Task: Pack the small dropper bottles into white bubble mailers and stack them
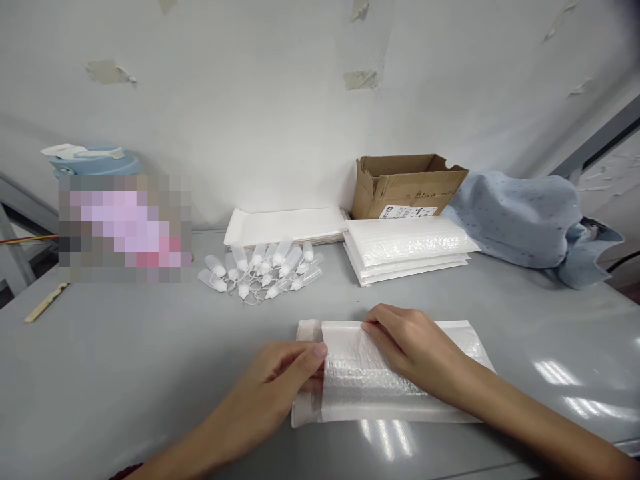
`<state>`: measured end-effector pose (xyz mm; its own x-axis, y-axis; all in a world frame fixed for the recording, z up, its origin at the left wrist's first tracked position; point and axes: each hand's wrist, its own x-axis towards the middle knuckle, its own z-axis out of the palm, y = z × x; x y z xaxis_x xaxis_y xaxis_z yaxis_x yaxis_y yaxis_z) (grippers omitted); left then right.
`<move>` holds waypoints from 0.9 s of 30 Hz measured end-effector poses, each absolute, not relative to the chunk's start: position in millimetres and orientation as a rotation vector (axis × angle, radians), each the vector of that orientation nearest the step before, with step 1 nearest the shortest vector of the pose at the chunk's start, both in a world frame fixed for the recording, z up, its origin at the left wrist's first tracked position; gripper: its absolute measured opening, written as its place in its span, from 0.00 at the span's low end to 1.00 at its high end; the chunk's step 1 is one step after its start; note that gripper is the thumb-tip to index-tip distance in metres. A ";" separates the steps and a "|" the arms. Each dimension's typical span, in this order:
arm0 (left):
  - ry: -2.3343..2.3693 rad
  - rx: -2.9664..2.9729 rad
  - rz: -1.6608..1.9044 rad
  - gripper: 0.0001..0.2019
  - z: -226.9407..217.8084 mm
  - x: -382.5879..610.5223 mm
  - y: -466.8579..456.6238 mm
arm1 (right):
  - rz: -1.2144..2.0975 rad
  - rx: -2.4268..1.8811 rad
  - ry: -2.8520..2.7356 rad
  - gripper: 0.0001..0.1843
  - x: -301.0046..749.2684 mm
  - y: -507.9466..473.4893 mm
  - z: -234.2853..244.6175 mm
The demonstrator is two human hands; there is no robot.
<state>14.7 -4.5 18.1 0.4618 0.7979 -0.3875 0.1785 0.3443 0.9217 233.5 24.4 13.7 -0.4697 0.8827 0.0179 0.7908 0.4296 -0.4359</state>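
A white bubble mailer lies flat on the grey table, its open end with the flap strip facing left. My left hand pinches the edge of that opening: the thumb is on top and the fingers reach in beneath the upper layer, partly hidden. Closed at the mailer's upper edge, my right hand grips it between thumb and fingers, and the forearm crosses over the right part of the mailer. Beyond my hands sits a loose group of small clear plastic bottles with white caps and thin strings.
Behind the bottles lies a stack of flat white mailers. To its right are more bubble mailers, before an open cardboard box. A pale blue cloth item rests far right. A wooden stick lies left, near a blurred patch.
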 end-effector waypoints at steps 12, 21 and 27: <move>1.110 1.459 0.555 0.14 24.4 12.8 -3.0 | 0.563 -1.491 -2.353 0.12 235.2 24.5 14.2; 1.013 1.488 0.372 0.15 27.9 10.6 -1.0 | 0.537 -1.423 -2.362 0.12 232.0 21.5 9.8; 0.943 1.652 0.307 0.15 26.8 12.6 -3.5 | 0.545 -1.378 -2.324 0.12 230.9 19.7 8.2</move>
